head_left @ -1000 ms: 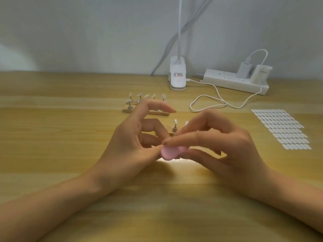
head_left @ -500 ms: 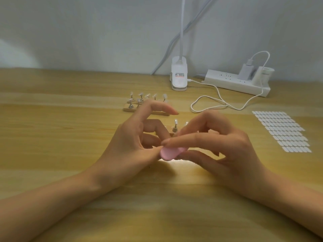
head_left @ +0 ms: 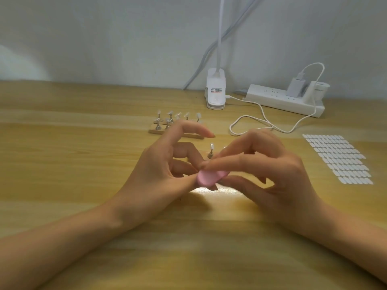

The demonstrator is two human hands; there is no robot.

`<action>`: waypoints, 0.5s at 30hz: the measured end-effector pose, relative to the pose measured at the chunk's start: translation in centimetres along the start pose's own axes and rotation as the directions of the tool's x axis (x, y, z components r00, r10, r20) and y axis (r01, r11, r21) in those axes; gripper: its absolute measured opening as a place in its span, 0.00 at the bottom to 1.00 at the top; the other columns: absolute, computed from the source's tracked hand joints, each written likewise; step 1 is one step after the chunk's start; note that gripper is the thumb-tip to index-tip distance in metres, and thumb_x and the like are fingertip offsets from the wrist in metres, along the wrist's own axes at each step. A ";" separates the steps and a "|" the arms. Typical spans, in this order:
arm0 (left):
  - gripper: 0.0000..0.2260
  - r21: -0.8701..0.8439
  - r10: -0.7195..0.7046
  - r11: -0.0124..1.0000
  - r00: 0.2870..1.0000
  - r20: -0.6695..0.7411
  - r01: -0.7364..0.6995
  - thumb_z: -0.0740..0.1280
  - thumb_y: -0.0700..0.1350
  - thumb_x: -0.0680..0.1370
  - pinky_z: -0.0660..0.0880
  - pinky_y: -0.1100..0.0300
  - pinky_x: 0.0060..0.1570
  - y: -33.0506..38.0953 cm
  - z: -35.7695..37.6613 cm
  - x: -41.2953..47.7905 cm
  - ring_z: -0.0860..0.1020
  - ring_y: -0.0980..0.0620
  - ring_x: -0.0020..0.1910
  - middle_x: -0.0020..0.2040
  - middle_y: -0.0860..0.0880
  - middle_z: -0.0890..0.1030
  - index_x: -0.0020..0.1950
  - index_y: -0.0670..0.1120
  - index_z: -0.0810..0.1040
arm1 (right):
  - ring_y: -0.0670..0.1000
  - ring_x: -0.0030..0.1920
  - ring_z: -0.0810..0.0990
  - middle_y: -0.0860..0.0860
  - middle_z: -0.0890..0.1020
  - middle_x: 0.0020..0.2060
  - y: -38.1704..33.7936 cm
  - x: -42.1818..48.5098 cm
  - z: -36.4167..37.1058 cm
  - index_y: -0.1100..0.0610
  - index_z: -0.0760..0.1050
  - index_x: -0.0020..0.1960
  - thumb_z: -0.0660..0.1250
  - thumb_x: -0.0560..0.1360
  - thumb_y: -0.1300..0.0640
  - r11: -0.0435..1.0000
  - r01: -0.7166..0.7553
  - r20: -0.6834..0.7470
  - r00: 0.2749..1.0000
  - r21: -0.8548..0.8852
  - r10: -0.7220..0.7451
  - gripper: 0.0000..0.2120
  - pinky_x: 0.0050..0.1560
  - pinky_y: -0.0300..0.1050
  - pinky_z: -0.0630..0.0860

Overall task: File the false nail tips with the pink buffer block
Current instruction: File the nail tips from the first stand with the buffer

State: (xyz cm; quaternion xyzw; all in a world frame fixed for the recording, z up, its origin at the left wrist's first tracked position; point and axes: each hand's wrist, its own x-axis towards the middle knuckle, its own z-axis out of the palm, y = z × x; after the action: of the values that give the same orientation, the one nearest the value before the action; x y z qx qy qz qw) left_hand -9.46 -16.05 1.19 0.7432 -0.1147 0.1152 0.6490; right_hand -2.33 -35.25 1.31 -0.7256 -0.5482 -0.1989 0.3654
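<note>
- Now the pink buffer block point(head_left: 211, 177) hangs over the middle of the table point(head_left: 62, 164), its long axis roughly parallel to the near edge.
- The right hand point(head_left: 278, 181) pinches it from the right, forefinger on top and thumb beneath.
- The left hand point(head_left: 159, 176) meets the block's left end with its fingers point(head_left: 188, 150) curled; whether they pinch a nail tip, I cannot tell.
- Other false nail tips point(head_left: 178, 117) stand toward the far edge.
</note>
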 end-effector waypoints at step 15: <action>0.23 0.016 0.004 1.000 1.000 -0.029 -0.003 0.79 0.49 0.69 0.69 0.67 0.26 -0.1 0.0 0.1 0.86 0.48 0.36 0.35 0.50 0.81 0.60 0.55 0.75 | 0.50 0.44 0.77 0.51 0.79 0.43 -0.2 0.0 -0.1 0.49 0.81 0.56 0.71 0.76 0.54 0.997 -0.046 0.008 0.999 0.070 0.046 0.09 0.46 0.30 0.65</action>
State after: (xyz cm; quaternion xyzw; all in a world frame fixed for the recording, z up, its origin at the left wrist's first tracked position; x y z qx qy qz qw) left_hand -9.37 -16.04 1.13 0.7463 -0.1057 0.1280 0.6446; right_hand -2.49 -35.34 1.41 -0.7254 -0.5389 -0.1690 0.3934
